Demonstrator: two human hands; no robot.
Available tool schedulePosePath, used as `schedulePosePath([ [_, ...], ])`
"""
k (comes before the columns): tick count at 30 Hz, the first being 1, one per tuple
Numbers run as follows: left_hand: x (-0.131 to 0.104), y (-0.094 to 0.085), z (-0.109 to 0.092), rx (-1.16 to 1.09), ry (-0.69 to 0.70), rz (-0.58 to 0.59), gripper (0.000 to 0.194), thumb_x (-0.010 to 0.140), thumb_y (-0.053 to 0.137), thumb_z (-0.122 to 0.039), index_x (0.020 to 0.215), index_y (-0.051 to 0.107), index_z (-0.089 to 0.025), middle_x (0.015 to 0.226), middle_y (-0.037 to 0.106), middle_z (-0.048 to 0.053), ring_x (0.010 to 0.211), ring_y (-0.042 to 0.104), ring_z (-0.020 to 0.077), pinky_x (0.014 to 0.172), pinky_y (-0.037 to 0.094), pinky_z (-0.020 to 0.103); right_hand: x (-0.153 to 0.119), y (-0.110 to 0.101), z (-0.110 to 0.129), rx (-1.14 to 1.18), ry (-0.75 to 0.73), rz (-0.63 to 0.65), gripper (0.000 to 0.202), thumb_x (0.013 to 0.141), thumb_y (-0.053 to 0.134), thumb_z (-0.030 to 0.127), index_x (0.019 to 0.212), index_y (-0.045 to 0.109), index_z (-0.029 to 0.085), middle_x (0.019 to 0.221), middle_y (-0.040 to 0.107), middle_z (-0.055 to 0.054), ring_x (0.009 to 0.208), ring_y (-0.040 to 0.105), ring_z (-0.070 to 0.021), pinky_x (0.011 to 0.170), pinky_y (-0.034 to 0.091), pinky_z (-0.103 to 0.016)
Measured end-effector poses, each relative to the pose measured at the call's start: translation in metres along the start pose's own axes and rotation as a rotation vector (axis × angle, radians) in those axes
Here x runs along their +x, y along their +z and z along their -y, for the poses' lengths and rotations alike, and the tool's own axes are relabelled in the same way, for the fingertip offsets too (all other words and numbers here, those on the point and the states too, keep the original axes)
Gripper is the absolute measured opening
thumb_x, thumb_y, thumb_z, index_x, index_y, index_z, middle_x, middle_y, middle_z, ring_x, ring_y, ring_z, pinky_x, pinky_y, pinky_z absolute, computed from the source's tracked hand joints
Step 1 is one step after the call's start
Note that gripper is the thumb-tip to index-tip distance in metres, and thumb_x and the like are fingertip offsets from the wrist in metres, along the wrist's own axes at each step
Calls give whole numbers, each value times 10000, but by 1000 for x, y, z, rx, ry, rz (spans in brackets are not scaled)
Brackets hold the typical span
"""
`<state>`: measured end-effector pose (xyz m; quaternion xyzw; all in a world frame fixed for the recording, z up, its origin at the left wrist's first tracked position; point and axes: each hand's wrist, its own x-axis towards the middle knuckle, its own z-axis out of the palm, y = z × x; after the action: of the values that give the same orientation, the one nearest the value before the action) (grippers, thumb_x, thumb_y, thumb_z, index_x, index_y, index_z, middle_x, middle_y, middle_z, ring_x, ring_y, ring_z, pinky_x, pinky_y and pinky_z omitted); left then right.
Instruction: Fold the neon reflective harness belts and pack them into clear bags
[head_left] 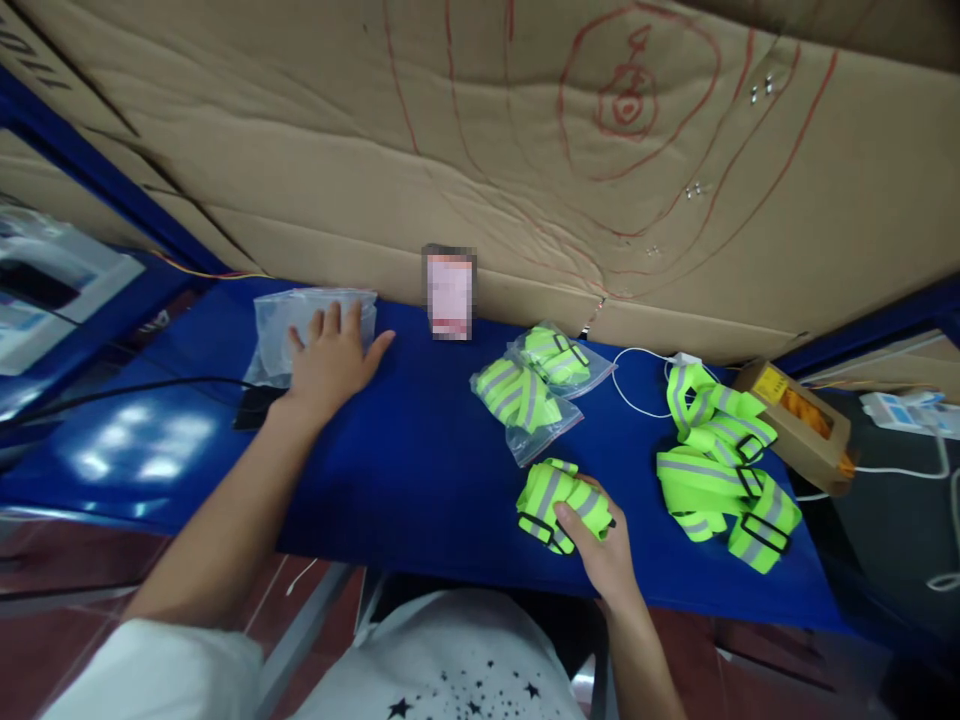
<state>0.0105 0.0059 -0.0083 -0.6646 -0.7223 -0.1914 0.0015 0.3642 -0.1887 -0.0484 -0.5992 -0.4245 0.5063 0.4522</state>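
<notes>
My left hand (330, 355) lies with fingers spread over a stack of clear plastic zip bags (274, 325) at the left of the blue table. Closer to me, my right hand (604, 545) grips a folded neon-yellow reflective strap (551, 500) with grey stripes and black buckles. Two clear bags with folded straps inside, one nearer (517, 395) and one farther (555, 355), lie just beyond that hand. To its right are loose reflective straps, an upper heap (716, 420) and a lower heap (697, 480), with black buckles showing.
A phone-like upright object (450, 295), pixelated, leans on the cardboard wall (315, 170). An open-windowed brown box (802, 425) with orange contents stands at the right. A white cable (626, 385) loops behind the straps. A black cable (150, 388) crosses the left side of the blue table (420, 470).
</notes>
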Motion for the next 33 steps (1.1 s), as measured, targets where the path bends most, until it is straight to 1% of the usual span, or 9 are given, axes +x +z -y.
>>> schedulePosePath([
  [6, -11, 8, 24, 38, -30, 229, 712, 995, 424, -617, 1485, 491, -105, 1547, 467, 271, 1414, 442, 500, 1115, 229, 789, -3, 2, -11, -18, 20, -25, 443, 786, 816, 462, 1123, 675, 212, 925, 769, -46, 816, 716, -240, 730, 593, -331],
  [8, -13, 6, 28, -5, 10, 201, 650, 998, 450, -592, 1416, 556, -106, 1467, 565, 240, 1342, 524, 478, 1097, 278, 772, -3, 1, -13, -21, 16, -21, 451, 794, 812, 459, 1142, 671, 209, 941, 771, -51, 826, 720, -240, 735, 594, -331],
  [11, -20, 0, 30, -10, 9, 111, 608, 970, 503, -611, 1290, 647, -114, 1128, 747, 162, 1079, 684, 412, 1037, 407, 678, -3, 1, -14, -30, 9, -20, 460, 795, 812, 462, 1144, 664, 202, 935, 770, -51, 813, 717, -233, 725, 590, -323],
  [15, -41, -13, 18, 78, -22, 135, 535, 961, 505, -614, 1158, 699, -156, 797, 739, 99, 830, 718, 373, 878, 505, 557, -3, 2, -16, -24, 5, -17, 471, 797, 808, 473, 1144, 651, 197, 945, 768, -51, 828, 714, -228, 740, 588, -317],
  [17, -53, -19, 9, 118, 41, 197, 476, 993, 474, -550, 1177, 679, -161, 906, 748, 121, 896, 716, 372, 885, 505, 521, -2, 2, -18, -28, -2, -21, 482, 794, 807, 485, 1144, 649, 193, 925, 764, -47, 809, 705, -218, 719, 582, -306],
  [20, -65, -22, 1, 82, 224, 278, 476, 990, 521, -492, 1329, 597, -167, 1256, 676, 160, 1135, 657, 363, 1003, 472, 491, -2, 2, -20, -46, -15, -26, 487, 795, 805, 494, 1142, 650, 190, 913, 759, -47, 803, 694, -209, 713, 576, -298],
  [24, -71, -12, 6, 15, 473, 337, 847, 872, 695, -556, 1580, 348, -249, 1652, 335, 146, 1499, 349, 385, 1231, 230, 573, -2, 2, -20, -61, -41, -20, 506, 799, 801, 495, 1170, 639, 192, 963, 761, -59, 842, 694, -215, 750, 577, -313],
  [27, -71, 2, 10, 24, 520, 415, 1113, 788, 736, -659, 1655, 150, -281, 1725, 152, 150, 1585, 125, 423, 1241, 66, 659, -3, 4, -18, -74, -55, -34, 503, 784, 808, 504, 1144, 644, 192, 944, 764, -54, 829, 698, -219, 752, 577, -322],
  [33, -74, 14, 3, -4, 521, 409, 1115, 830, 679, -676, 1662, 67, -257, 1648, 335, 206, 1528, 307, 421, 1205, 121, 718, -6, 10, -12, -38, -74, -102, 476, 751, 840, 483, 1089, 677, 192, 920, 767, -44, 818, 701, -222, 753, 570, -326],
])
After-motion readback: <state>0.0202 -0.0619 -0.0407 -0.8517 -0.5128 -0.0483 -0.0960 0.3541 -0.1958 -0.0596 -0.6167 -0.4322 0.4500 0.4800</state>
